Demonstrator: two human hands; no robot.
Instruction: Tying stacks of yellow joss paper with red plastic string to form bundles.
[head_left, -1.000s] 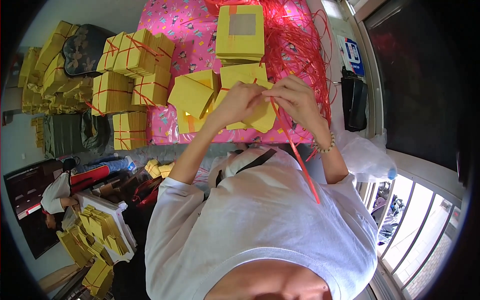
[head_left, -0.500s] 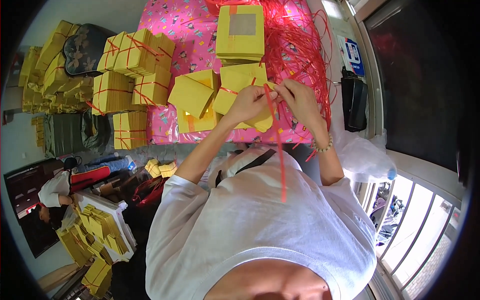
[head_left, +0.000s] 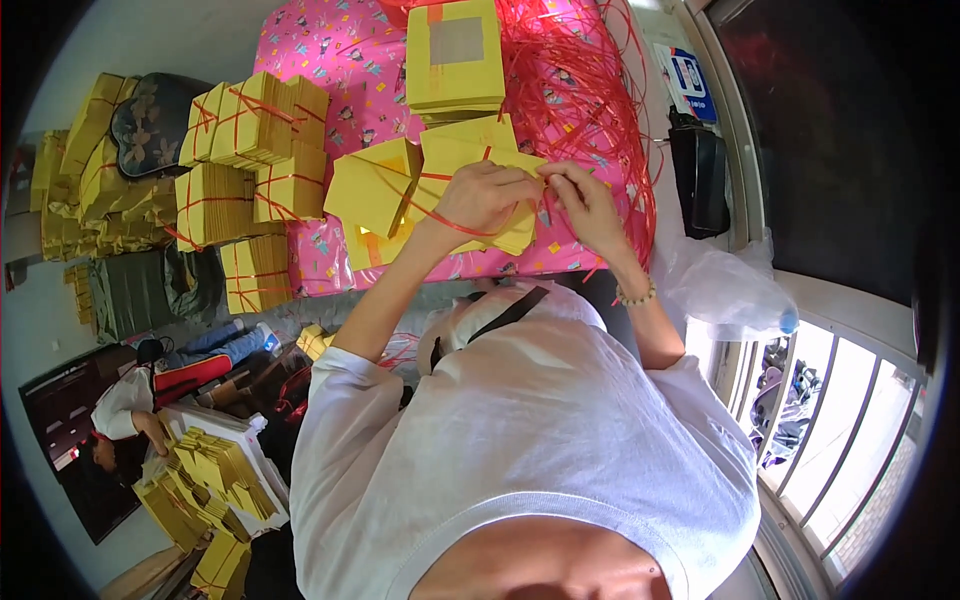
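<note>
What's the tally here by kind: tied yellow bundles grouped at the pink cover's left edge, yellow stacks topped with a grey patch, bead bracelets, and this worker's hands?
Tied yellow bundles, those visible: 6
Yellow stack with grey patch: 1
Bead bracelet: 1
Hands, left hand and right hand: 2
Total: 10

A creased white T-shirt (head_left: pixel 530 430) is worn, its round neckline (head_left: pixel 535 497) at six o'clock, its short sleeves (head_left: pixel 345 400) at nine and three, with a slanting black strap (head_left: pixel 510 312) at twelve and a bracelet (head_left: pixel 637 298) of round beads circling the right wrist (head_left: pixel 629 280) at one.
</note>
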